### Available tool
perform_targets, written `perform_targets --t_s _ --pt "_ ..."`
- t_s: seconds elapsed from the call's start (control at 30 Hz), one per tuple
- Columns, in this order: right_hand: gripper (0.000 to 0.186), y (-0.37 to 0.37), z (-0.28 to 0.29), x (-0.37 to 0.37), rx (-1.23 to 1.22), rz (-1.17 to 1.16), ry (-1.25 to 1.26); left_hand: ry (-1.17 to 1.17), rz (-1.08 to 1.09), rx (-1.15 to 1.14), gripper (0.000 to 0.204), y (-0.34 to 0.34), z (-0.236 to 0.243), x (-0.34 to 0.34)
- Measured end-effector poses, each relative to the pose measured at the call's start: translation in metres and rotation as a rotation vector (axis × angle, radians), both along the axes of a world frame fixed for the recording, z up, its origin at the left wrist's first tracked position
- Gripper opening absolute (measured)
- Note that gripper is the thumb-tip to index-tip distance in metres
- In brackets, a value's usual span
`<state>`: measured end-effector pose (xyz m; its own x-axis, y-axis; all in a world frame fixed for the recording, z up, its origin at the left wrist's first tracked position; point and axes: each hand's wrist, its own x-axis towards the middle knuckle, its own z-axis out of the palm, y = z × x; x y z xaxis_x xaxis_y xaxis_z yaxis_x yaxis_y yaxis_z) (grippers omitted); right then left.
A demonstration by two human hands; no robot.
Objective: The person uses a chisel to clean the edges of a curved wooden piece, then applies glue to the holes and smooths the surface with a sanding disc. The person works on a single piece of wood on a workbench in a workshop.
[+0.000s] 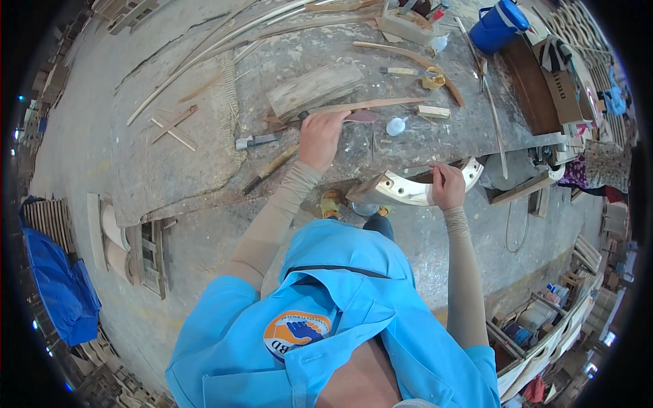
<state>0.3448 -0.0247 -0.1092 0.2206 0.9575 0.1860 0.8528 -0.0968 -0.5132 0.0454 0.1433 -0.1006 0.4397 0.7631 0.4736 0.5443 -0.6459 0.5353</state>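
Note:
My left hand (pixel 321 139) is over the worktable with its fingers closed. A dark rounded end (pixel 304 115) sticks out on its left side, and a flat reddish-brown piece (pixel 360 117) shows just right of the fingertips; what the fingers grip is mostly hidden. Close to the table's front edge, my right hand (pixel 447 185) is closed at a curved pale wooden piece (pixel 412 193) with several round holes in its face. Left of my left wrist lie a wooden-handled tool (pixel 275 163) and a hammer-like tool with a grey head (pixel 257 141).
On the worktable (pixel 197 163) are a wooden block (pixel 316 87), a thin curved wood strip (pixel 381 104), a small white bottle (pixel 395 126), a pale wood block (pixel 433 111) and a yellow tape roll (pixel 433 78). A blue jug (pixel 498 27) and a cardboard box (pixel 564 88) stand far right.

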Motion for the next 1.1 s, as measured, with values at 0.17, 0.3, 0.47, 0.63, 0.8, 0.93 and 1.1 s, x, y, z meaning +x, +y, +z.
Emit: perform_targets --t_s 0.17,0.3,0.47,0.63,0.8,0.93,1.1 --pt "0.014 -0.001 -0.001 0.002 -0.024 -0.005 -0.014 -0.255 0.072 -0.238 0.023 -0.005 0.01 -0.017" --pt "0.014 0.0 0.0 0.001 -0.003 0.0 -0.023 -0.399 0.163 -0.405 0.023 -0.009 0.012 -0.034" --pt "0.016 0.001 -0.001 0.0 0.038 0.048 -0.034 -0.43 0.209 -0.452 0.022 -0.016 0.004 -0.05" --pt "0.031 0.0 0.004 0.003 -0.025 0.124 -0.127 -0.391 0.012 -0.615 0.02 -0.039 0.027 -0.043" --pt "0.039 0.008 0.052 -0.072 -0.057 0.172 0.431 -0.371 -0.043 -0.57 0.019 -0.06 0.044 -0.039" --pt "0.039 0.01 0.05 -0.126 -0.16 0.201 1.195 -0.517 -0.054 -0.55 0.022 -0.066 0.047 -0.031" --pt "0.034 0.012 0.035 -0.139 -0.336 0.204 1.062 -0.665 -0.046 -0.676 0.034 -0.068 0.049 -0.024"
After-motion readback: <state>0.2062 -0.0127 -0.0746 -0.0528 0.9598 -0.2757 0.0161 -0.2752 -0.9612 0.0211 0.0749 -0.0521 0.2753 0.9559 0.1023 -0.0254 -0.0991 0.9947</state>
